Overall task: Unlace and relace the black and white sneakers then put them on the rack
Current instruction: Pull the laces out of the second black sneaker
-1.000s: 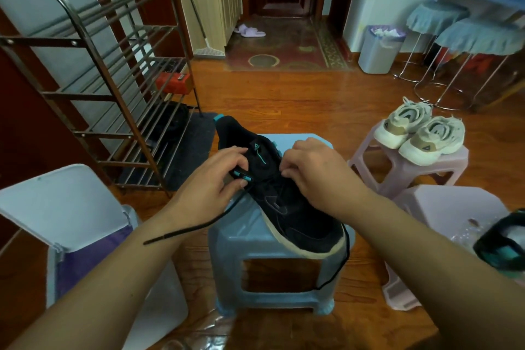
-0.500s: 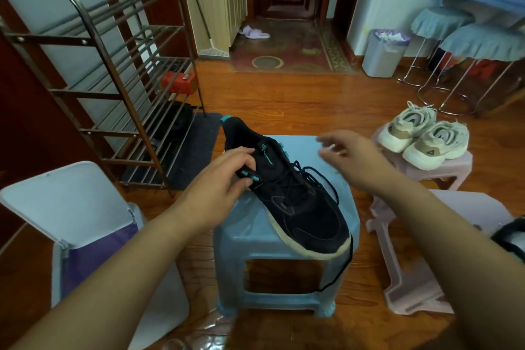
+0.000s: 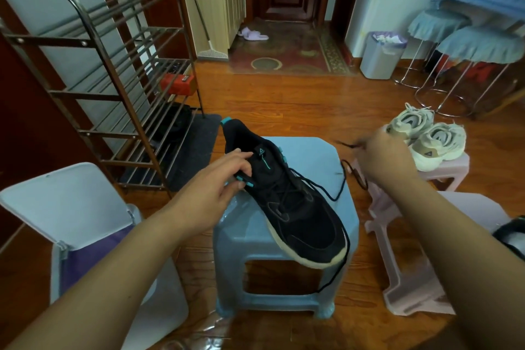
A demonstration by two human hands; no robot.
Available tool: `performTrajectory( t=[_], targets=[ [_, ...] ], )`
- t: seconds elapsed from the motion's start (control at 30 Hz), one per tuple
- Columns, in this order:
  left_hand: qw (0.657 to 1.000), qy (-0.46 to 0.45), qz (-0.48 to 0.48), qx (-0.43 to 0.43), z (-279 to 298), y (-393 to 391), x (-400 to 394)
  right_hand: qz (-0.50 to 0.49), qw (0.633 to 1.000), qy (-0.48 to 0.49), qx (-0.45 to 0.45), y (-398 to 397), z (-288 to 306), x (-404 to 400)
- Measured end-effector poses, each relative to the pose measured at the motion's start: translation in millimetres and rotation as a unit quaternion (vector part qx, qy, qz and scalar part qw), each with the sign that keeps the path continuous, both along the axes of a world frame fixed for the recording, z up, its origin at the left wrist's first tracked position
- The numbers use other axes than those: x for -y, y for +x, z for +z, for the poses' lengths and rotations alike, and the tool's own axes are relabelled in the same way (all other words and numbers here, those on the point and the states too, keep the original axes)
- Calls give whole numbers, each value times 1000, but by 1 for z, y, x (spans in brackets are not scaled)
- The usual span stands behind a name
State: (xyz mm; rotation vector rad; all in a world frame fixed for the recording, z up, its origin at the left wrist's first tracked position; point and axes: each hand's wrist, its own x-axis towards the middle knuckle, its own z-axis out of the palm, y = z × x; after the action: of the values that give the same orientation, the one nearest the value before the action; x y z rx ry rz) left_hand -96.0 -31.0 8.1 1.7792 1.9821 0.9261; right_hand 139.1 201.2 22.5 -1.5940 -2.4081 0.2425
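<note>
Far left: metal shoe rack [image 3: 119, 99] standing against the wall, several barred tiers; a red object [image 3: 177, 84] on a middle tier, a dark item on a lower tier, not identifiable. Lower left: white bin [image 3: 93, 250] with lid raised, purple liner visible.

Centre left: left hand [image 3: 224, 182] resting on the collar side of the black sneaker [image 3: 287, 199], fingers curled and pinching the teal eyelet tab on its near edge. Sneaker lying on the blue plastic stool [image 3: 284, 239], heel pointed away toward the rack, pale-soled toe overhanging the stool's near right edge. Laces partly loosened across the tongue.

Centre right: black lace [image 3: 339, 187] running slack from the upper eyelets off to the right; a second length hanging from the toe down past the stool's front. Right hand [image 3: 389, 156] raised beside the stool, fingers closed on the lace end, image blurred there.

Right: pair of cream sneakers [image 3: 426, 136] side by side on a pink stool [image 3: 449, 170], well apart from the black sneaker. A second pink stool [image 3: 406, 278] nearer, tipped over on the floor. Grey waste bin [image 3: 382, 55] against the far wall.
</note>
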Motion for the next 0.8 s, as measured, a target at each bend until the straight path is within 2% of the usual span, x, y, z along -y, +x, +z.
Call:
performTrajectory(
  t=[0.07, 0.2, 0.27, 0.33, 0.43, 0.53, 0.63, 0.73, 0.8],
  targets=[
    [1000, 6, 7, -13, -1, 3, -2, 13, 999, -18, 29, 2, 0, 9],
    [999, 23, 25, -34, 0, 8, -6, 92, 989, -53, -107, -24, 18, 66],
    [996, 38, 48, -65, 1, 13, -9, 143, 979, -101, -105, -40, 24, 105],
    [989, 51, 70, -118, 1, 22, -12, 163, 980, -92, -71, -52, 19, 128],
    [980, 70, 115, -146, 1, 43, -13, 128, 989, -54, -58, -52, 16, 123],
    [975, 67, 119, -176, 0, 57, -11, 88, 981, -151, -86, -45, 24, 106],
    [970, 64, 103, -213, 4, 57, -7, 43, 937, -281, -201, -41, 30, 103],
    [949, 67, 88, -296, 7, 53, -8, 28, 934, -298, -196, -47, 29, 101],
    [944, 65, 75, -315, 7, 50, -11, 25, 930, -305, -205, -50, 26, 98]
  ],
)
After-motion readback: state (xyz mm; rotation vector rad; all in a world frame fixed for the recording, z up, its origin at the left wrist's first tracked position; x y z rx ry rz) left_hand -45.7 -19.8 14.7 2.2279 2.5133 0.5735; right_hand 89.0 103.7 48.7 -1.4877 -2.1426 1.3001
